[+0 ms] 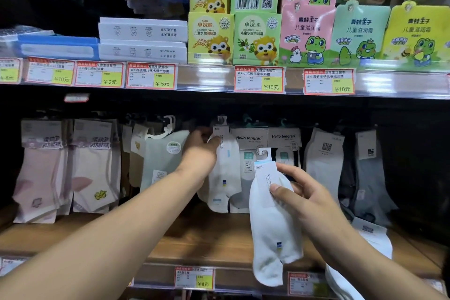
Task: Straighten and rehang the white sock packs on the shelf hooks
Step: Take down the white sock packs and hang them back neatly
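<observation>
A white sock pack (226, 178) hangs from a hook at the middle of the lower shelf bay. My left hand (201, 151) grips its upper edge by the paper band. My right hand (302, 192) holds a second white sock pack (272, 231) in front of the shelf, off any hook, thumb pressed on its paper band. Its white plastic hanger (263, 153) sticks up above my fingers. More white socks (379, 241) lie loose on the wooden shelf at the lower right, partly behind my right forearm.
Pink sock packs (48, 168) hang at the left, pale green ones (165, 161) beside them, grey "Hello tongran" packs (265, 139) behind, grey socks (370, 178) at the right. The wooden shelf board (194, 234) runs below. A price-tag rail (207, 78) with cream boxes sits above.
</observation>
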